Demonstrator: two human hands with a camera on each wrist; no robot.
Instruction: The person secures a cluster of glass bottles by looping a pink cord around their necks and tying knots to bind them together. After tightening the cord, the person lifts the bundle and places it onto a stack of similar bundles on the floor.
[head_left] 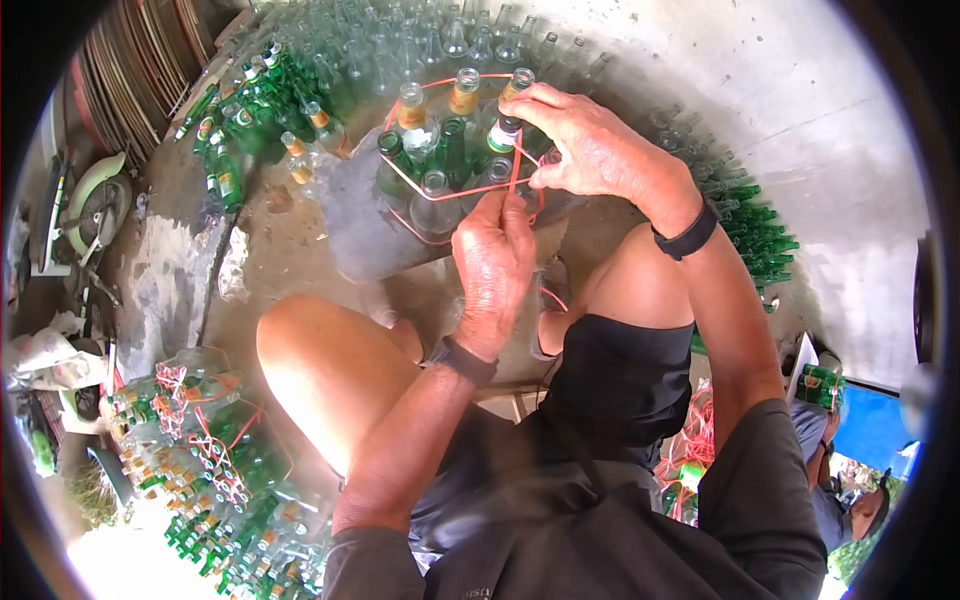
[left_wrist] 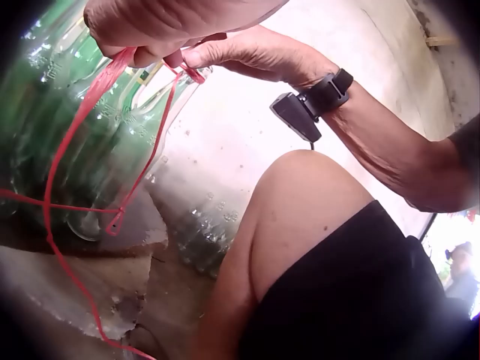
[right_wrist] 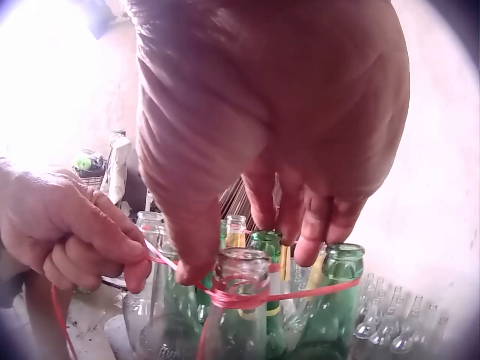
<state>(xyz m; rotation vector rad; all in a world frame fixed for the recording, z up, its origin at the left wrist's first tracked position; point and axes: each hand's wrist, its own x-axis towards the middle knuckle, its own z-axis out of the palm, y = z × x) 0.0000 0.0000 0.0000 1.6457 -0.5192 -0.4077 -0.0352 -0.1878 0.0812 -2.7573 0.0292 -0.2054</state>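
Several green and clear glass bottles stand bunched upright on a dark slab. Red plastic string loops around the bunch and is wound around a clear bottle's neck. My left hand pinches the string close beside the bunch, with a loose length hanging below it. Over the bottle tops reaches my right hand, its fingers extended down among the necks by a green bottle. The right thumb touches the string beside the wound clear bottle.
Clear bottles crowd the floor behind, with green ones at right. More green bottles lie at left. String-tied bundles sit at lower left, and a tangle of red string lies at lower right. Another person is at far right.
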